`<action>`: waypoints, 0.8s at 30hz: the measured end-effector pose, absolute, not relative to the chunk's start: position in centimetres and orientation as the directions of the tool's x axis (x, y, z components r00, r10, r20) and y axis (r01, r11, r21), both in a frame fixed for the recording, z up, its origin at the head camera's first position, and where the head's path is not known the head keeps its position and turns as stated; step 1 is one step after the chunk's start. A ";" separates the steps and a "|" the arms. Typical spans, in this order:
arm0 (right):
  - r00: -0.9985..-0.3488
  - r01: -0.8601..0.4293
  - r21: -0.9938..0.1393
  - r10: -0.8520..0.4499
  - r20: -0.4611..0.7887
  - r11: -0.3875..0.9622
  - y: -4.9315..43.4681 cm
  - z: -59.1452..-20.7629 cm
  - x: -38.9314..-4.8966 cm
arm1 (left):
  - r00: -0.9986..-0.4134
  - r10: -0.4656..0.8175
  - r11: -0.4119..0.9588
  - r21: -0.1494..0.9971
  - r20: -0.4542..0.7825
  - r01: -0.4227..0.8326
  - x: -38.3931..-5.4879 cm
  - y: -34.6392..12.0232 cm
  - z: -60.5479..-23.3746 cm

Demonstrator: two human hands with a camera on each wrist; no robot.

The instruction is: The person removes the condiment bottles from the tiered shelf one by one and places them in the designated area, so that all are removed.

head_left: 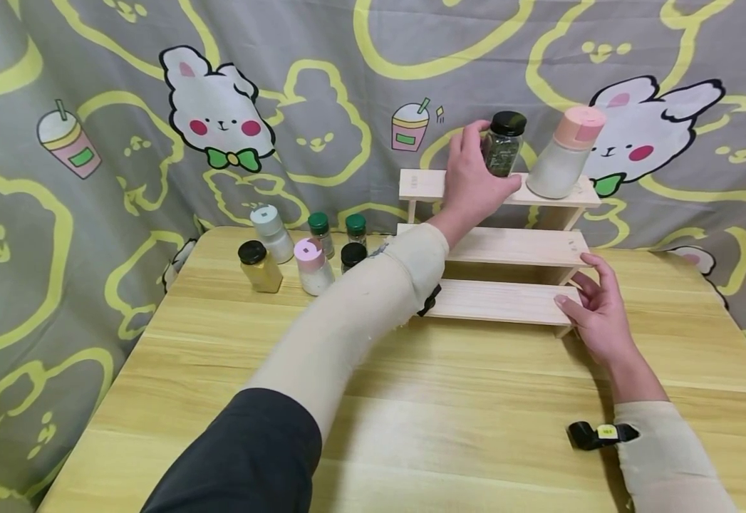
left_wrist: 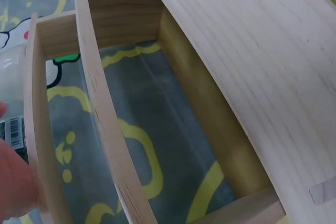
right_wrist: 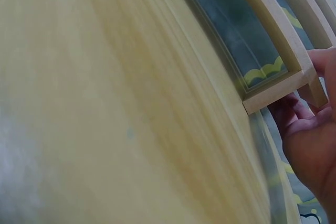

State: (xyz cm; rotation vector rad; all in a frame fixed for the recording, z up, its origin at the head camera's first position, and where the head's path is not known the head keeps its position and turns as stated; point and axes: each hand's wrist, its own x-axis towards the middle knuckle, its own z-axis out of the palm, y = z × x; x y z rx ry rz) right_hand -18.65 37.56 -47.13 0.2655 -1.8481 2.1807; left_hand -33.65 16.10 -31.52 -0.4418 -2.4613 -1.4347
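Observation:
A three-step wooden rack [head_left: 507, 246] stands at the back of the table. My left hand [head_left: 472, 174] holds a glass spice jar [head_left: 503, 149] with a black lid and dark green flakes, upright at the top step. At the left edge of the left wrist view, the jar's barcode label [left_wrist: 14, 129] shows beside that hand. To the jar's right, a pink-capped shaker [head_left: 561, 160] with white contents sits on the same step. My right hand [head_left: 600, 313] grips the rack's right end, thumb on the lowest step; in the right wrist view its fingers [right_wrist: 294, 111] reach behind the side frame.
Left of the rack stand a black-lidded yellow jar [head_left: 261, 269], a pale-blue-capped shaker [head_left: 273, 235], a pink-capped one [head_left: 313, 267], two green-lidded jars [head_left: 320, 231] and a black-lidded jar [head_left: 353, 256] partly behind the left sleeve. A patterned curtain [head_left: 321, 135] hangs behind the table [head_left: 462, 413].

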 end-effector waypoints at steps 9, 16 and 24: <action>-0.950 -0.311 -0.938 0.095 0.299 -0.155 37.5 -47.0 -18.6 | -0.925 0.092 0.500 0.787 0.368 0.363 -33.6 16.5 -31.4; -0.947 -0.319 -0.934 0.093 0.308 -0.161 37.5 -47.0 -18.8 | -0.918 0.094 0.491 0.784 0.385 0.379 -33.7 16.1 -31.3; -0.946 -0.321 -0.931 0.097 0.309 -0.175 37.5 -47.2 -18.8 | -0.912 0.104 0.473 0.787 0.397 0.396 -33.6 15.6 -31.3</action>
